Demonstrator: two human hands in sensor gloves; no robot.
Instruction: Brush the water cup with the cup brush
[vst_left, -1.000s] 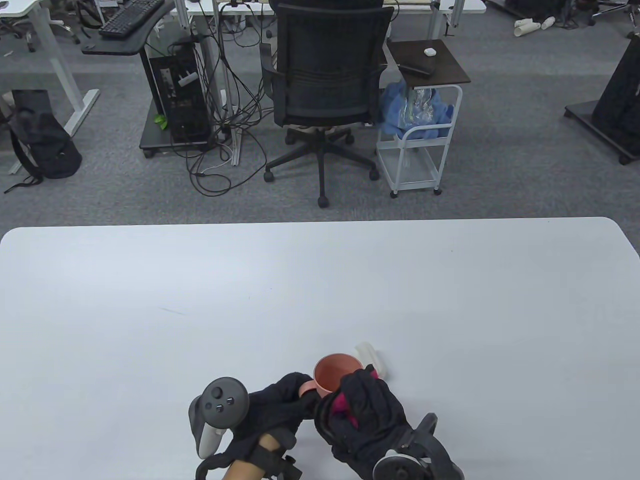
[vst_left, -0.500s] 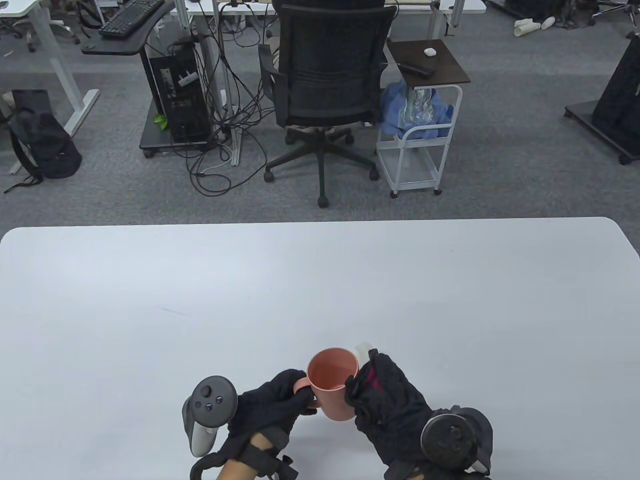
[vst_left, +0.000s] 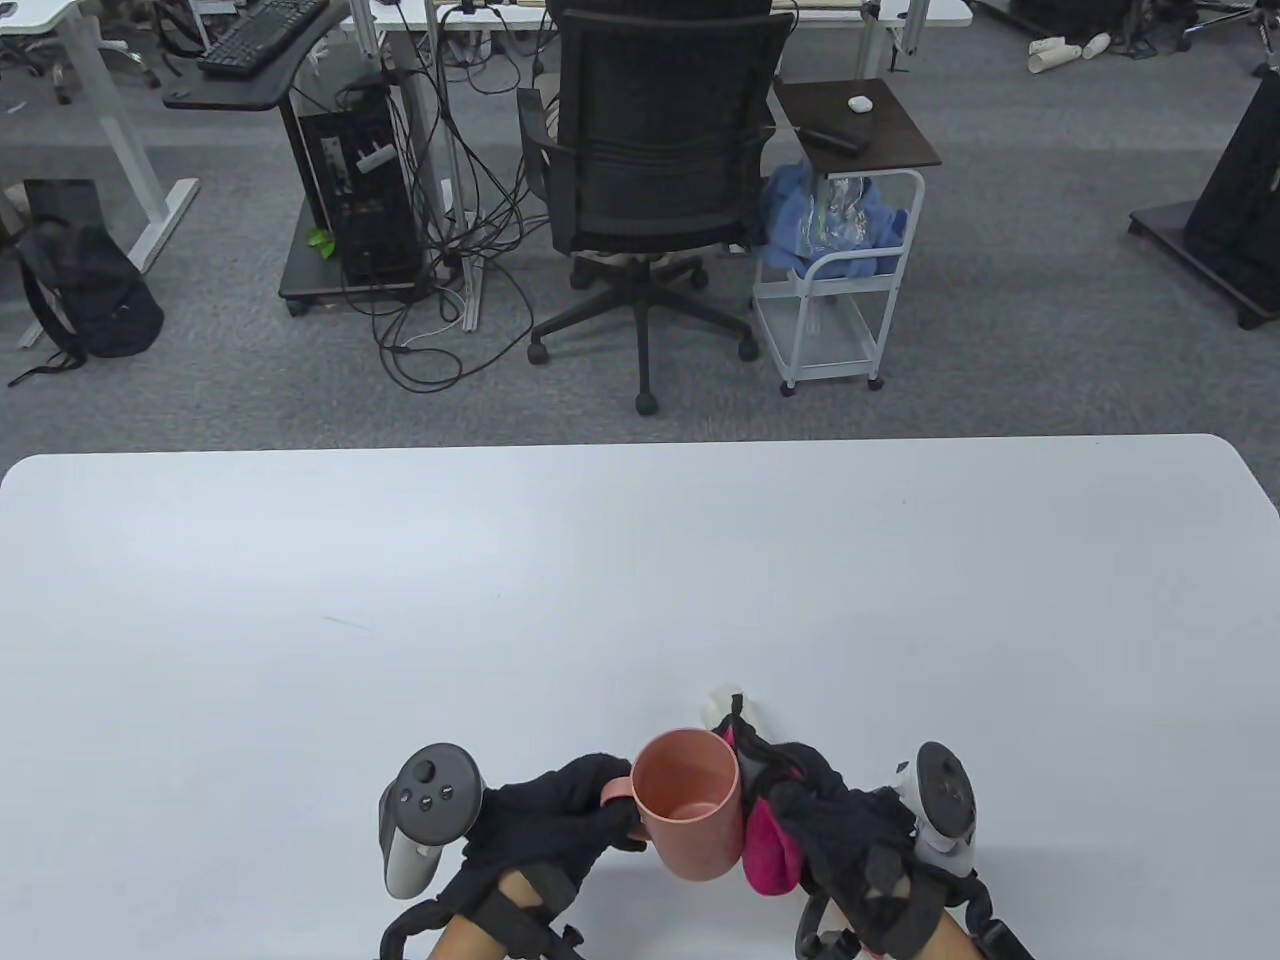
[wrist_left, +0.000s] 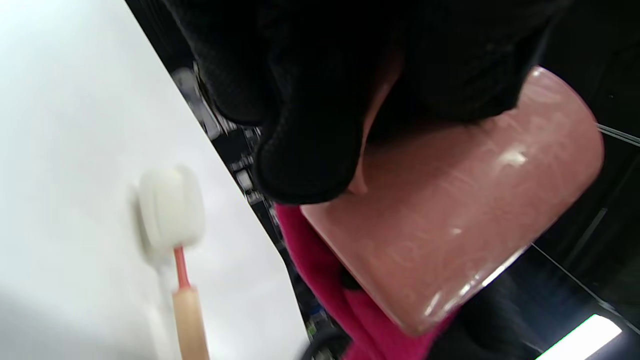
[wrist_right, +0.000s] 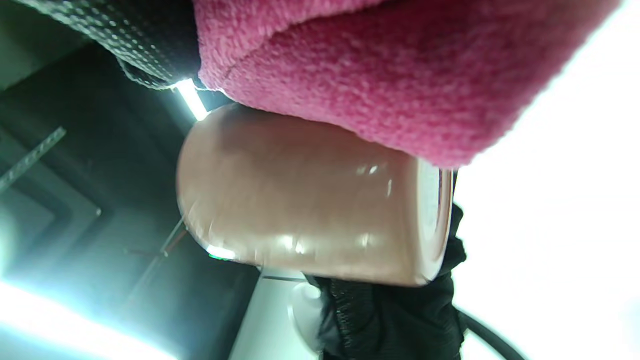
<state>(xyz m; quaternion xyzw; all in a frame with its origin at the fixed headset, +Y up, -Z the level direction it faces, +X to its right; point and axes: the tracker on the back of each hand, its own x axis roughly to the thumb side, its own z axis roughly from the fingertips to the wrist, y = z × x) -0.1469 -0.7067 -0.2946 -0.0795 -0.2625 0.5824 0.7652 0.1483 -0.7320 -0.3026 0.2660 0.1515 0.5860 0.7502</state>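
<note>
A: Where's the cup?
B: The pink water cup (vst_left: 690, 805) is lifted off the white table (vst_left: 640, 580) near its front edge, tilted, between both hands. The left hand (vst_left: 545, 815) grips its handle with curled fingers; the right hand (vst_left: 850, 830) presses a magenta cloth (vst_left: 768, 850) against its side.
A: And the cup brush?
B: The cup brush (wrist_left: 170, 220) lies on the table just behind the cup, mostly hidden by the right hand from above; nobody holds it.
A: Anything else around?
B: Beyond the table, an office chair (vst_left: 650, 180), a white cart (vst_left: 840, 290) and tangled cables (vst_left: 450, 250).
</note>
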